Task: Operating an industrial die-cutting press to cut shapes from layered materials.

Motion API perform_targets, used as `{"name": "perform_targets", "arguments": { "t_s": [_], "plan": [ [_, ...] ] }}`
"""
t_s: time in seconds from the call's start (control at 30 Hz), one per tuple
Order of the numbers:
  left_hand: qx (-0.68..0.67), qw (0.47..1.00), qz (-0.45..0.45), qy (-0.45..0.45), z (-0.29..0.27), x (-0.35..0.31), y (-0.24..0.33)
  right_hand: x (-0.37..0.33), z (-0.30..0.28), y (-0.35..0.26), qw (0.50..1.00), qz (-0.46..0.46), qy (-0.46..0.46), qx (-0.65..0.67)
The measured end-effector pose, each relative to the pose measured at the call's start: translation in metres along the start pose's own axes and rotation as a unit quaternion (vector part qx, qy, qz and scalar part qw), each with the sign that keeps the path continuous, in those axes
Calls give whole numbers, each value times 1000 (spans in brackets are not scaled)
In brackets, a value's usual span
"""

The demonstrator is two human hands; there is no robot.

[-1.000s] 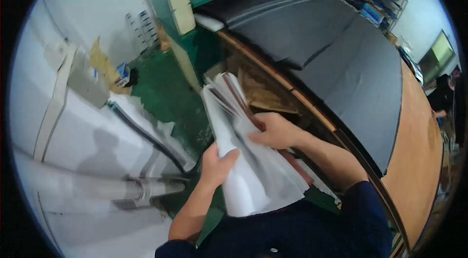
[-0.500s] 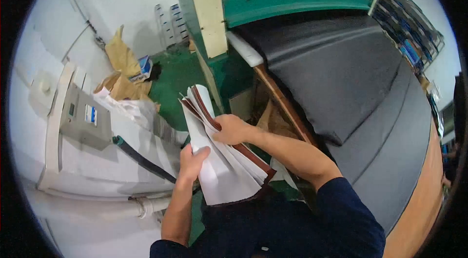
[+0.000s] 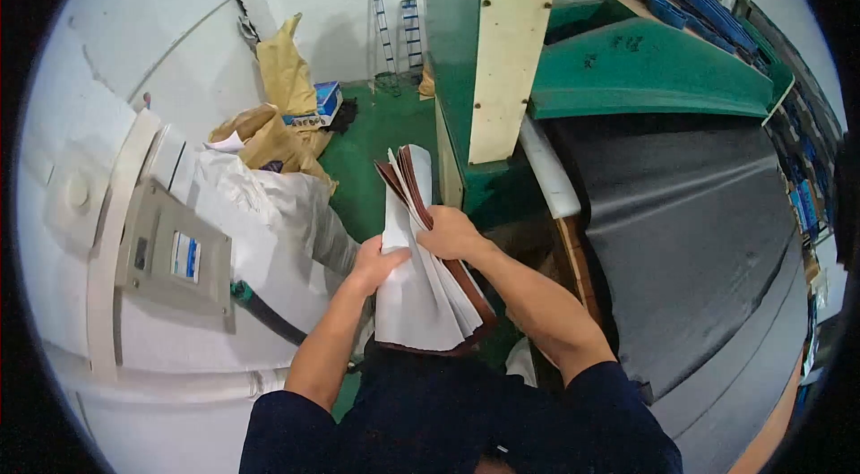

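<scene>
A bundle of folded sheets, white on one face and reddish brown on the other, is held upright in front of my body. My left hand grips its left edge, with the thumb on the white face. The fingers of my right hand are closed around the brown and white folds on the right side, slightly higher up. At the top the layers fan apart, showing brown edges between white ones. Some fingers of both hands are hidden behind the sheets.
A large black sheet covers the table at the right, beside a green machine and its cream post. Left stand a grey control box and a black hose. Brown paper and white bags lie ahead on the green floor.
My view has swung left, with the machine and table shifting rightward in the picture. Both hands keep hold of the bundle, and it has moved slightly right in view.
</scene>
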State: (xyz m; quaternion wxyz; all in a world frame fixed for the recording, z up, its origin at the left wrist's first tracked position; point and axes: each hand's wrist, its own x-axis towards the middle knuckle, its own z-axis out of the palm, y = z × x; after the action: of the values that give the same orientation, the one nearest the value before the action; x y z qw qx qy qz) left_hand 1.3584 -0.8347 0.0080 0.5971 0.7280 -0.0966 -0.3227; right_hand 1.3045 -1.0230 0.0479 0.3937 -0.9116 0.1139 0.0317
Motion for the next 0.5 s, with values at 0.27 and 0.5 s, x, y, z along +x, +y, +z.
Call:
{"name": "perform_targets", "arguments": {
  "t_s": [0.27,0.5],
  "plan": [
    [-6,996,-45,-79,-77,189,-8,176,33,12,994,105,7,-2],
    [35,987,-79,-138,-147,344,45,330,22,-6,980,189,51,35]
  ]
}}
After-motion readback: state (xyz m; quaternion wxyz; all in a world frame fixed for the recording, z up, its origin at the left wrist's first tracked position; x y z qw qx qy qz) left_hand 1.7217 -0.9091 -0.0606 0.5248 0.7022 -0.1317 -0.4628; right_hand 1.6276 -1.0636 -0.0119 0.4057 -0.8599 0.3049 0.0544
